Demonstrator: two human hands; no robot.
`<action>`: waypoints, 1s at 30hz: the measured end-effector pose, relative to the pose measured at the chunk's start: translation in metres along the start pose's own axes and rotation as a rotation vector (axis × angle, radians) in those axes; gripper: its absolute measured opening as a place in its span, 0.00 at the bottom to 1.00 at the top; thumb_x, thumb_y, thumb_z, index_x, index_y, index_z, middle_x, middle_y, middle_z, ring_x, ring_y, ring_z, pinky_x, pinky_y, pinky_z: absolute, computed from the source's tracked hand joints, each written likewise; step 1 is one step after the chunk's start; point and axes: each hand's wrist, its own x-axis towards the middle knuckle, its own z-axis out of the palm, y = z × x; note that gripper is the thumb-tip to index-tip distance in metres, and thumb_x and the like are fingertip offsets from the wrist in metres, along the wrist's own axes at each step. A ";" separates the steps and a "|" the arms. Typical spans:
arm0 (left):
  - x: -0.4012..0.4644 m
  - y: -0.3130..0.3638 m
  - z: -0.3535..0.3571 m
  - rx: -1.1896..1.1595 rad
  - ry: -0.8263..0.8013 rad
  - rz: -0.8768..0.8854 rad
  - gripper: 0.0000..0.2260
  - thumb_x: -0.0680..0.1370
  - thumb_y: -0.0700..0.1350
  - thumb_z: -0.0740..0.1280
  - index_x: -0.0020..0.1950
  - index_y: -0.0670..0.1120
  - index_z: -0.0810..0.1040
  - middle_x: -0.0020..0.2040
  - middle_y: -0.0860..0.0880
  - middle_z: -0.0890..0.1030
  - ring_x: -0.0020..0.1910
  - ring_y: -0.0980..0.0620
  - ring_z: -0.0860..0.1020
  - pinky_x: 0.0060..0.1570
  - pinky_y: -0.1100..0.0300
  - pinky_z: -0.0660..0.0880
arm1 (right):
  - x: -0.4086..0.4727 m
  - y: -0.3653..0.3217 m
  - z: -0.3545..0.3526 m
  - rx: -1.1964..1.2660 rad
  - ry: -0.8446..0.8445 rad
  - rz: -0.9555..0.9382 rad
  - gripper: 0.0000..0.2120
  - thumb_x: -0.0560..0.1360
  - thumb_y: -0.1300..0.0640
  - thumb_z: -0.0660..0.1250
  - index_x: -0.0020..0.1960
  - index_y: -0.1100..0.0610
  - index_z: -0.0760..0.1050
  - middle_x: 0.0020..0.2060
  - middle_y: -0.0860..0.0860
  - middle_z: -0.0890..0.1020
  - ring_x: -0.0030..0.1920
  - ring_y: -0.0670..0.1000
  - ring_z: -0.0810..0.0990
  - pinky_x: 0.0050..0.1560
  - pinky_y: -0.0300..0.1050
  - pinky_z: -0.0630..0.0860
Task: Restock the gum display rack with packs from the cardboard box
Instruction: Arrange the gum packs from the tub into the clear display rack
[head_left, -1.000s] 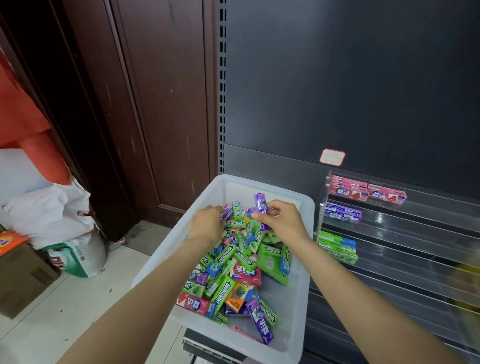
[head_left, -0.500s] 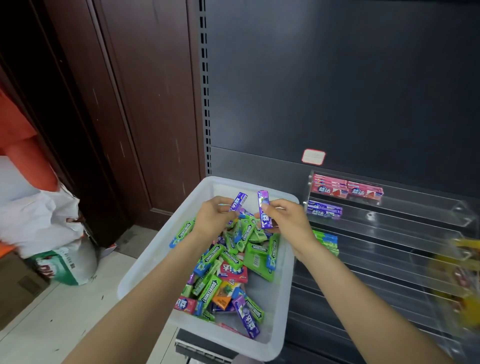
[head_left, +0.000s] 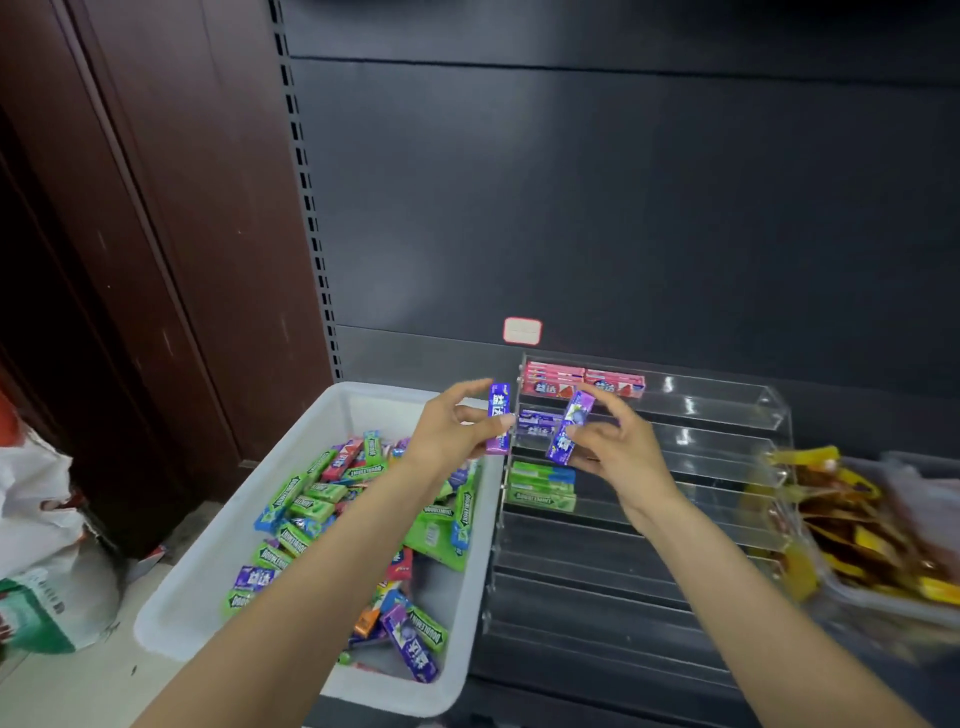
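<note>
A clear acrylic tiered gum rack stands against the dark shelf back. Its top tier holds red packs, the second purple packs, the third green packs. Left of it a white plastic bin holds several loose gum packs, mostly green. My left hand pinches an upright purple pack above the bin's far right corner. My right hand pinches a second purple pack, tilted, in front of the rack's second tier.
A tray of yellow and brown snack packets sits right of the rack. A white label is stuck on the shelf back. Dark brown door panels stand to the left, with white and green bags on the floor.
Both hands have lifted out of the bin, each with a purple pack, and moved right toward the rack. The view has swung right and closer.
</note>
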 end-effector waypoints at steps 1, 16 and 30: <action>0.001 0.002 0.005 0.004 -0.005 0.006 0.20 0.73 0.40 0.71 0.63 0.51 0.72 0.40 0.48 0.80 0.33 0.56 0.78 0.36 0.64 0.77 | 0.001 -0.002 -0.007 -0.026 0.019 -0.010 0.20 0.75 0.67 0.65 0.62 0.48 0.71 0.42 0.53 0.83 0.41 0.47 0.82 0.44 0.39 0.79; 0.014 -0.004 0.007 -0.031 0.041 0.021 0.06 0.76 0.40 0.68 0.49 0.48 0.72 0.39 0.46 0.82 0.31 0.58 0.81 0.45 0.59 0.75 | 0.052 0.022 -0.021 -0.441 0.237 -0.247 0.09 0.74 0.65 0.68 0.45 0.52 0.74 0.42 0.53 0.82 0.41 0.51 0.81 0.48 0.49 0.79; 0.016 -0.009 -0.003 -0.065 0.104 -0.016 0.06 0.76 0.41 0.68 0.48 0.48 0.71 0.41 0.45 0.82 0.37 0.52 0.81 0.43 0.61 0.76 | 0.060 0.026 -0.023 -0.663 0.063 -0.298 0.04 0.73 0.62 0.70 0.48 0.58 0.80 0.45 0.51 0.83 0.45 0.49 0.80 0.44 0.37 0.74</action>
